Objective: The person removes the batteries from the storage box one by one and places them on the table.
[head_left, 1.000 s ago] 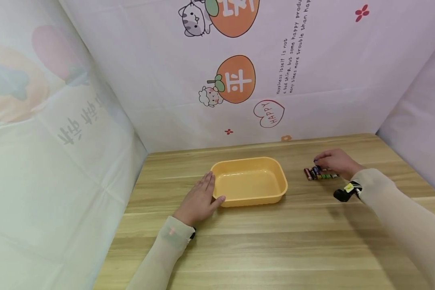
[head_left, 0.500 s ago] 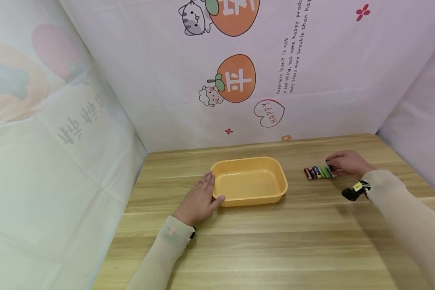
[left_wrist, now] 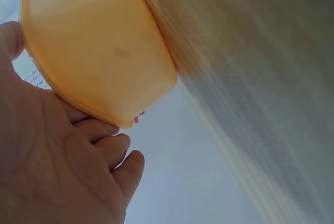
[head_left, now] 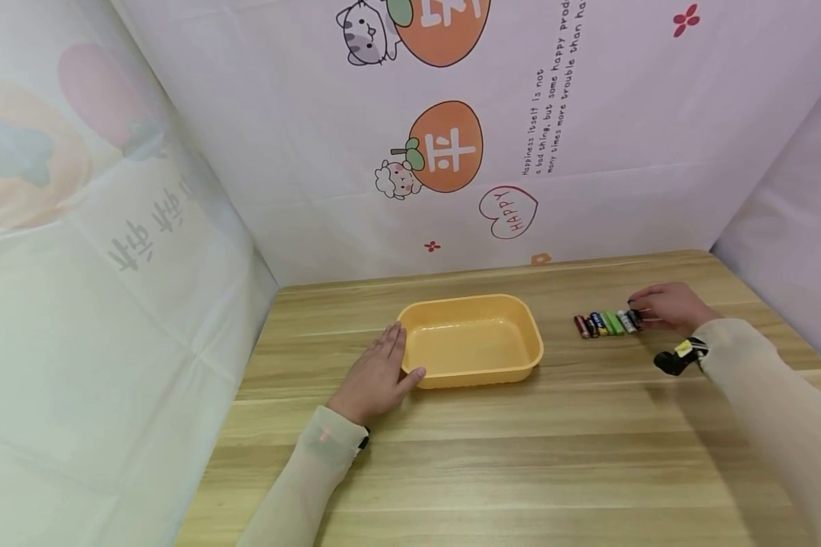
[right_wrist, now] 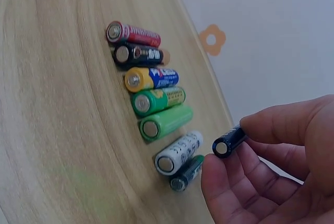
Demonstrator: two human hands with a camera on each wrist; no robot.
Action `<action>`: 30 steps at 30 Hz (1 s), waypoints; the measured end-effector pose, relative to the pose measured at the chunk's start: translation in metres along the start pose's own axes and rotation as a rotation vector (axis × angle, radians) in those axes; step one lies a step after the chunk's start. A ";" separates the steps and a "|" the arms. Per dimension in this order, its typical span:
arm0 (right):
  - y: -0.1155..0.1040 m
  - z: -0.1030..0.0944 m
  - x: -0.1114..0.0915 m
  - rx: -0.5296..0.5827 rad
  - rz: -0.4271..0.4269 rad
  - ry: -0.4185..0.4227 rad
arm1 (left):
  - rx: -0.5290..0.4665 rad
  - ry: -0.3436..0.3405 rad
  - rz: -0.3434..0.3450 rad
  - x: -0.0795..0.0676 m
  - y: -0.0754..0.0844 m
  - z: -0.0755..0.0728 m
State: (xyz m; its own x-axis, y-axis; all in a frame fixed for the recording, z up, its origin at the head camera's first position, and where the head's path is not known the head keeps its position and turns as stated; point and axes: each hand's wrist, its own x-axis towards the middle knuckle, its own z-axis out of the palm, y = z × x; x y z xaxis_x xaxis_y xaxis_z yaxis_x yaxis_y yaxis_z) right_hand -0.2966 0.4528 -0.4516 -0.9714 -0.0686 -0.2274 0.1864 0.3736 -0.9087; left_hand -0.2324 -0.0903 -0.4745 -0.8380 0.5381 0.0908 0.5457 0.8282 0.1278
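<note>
My left hand (head_left: 372, 376) rests along the left end of a yellow plastic tray (head_left: 479, 378), thumb spread to its front side. In the left wrist view its fingers touch the rim of the tray (left_wrist: 104, 51). My right hand (head_left: 670, 305) is at the right end of a row of batteries. In the right wrist view, the right hand (right_wrist: 276, 166) pinches a dark battery (right_wrist: 229, 141) between thumb and fingers, above the table. Beside it lie red (right_wrist: 134, 34), black (right_wrist: 138, 55), blue-and-yellow (right_wrist: 151, 79), green (right_wrist: 158, 100), light green (right_wrist: 166, 121), white (right_wrist: 179, 152) and dark green (right_wrist: 187, 173) batteries.
All of this is on a wooden table (head_left: 465, 456). A white printed cloth (head_left: 328, 190) hangs behind its back edge, with more cloth at the left and right sides. A small black device (head_left: 680, 357) is strapped to the right wrist.
My right hand has moved to the right along the row, and more of the batteries show in the head view. The left hand and the tray have stayed in place.
</note>
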 end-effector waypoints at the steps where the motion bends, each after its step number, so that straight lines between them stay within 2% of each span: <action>1: 0.000 -0.001 0.000 -0.005 -0.001 0.000 | -0.002 0.001 0.001 0.000 0.000 0.000; 7: 0.000 -0.005 0.001 -0.031 0.004 0.008 | -0.012 0.012 0.008 0.001 -0.001 0.001; 15: 0.011 -0.012 0.005 0.046 0.025 -0.009 | -0.015 0.030 0.021 0.001 -0.003 0.003; 30: 0.024 -0.017 0.013 -0.085 0.058 0.009 | -0.029 0.005 0.004 -0.001 -0.002 0.000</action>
State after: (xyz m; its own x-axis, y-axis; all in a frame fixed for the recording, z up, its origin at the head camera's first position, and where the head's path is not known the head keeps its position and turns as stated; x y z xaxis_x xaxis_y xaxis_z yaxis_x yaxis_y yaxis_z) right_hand -0.3071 0.4763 -0.4700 -0.9608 -0.0362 -0.2748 0.2292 0.4534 -0.8613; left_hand -0.2328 -0.0919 -0.4751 -0.8355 0.5409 0.0962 0.5494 0.8209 0.1555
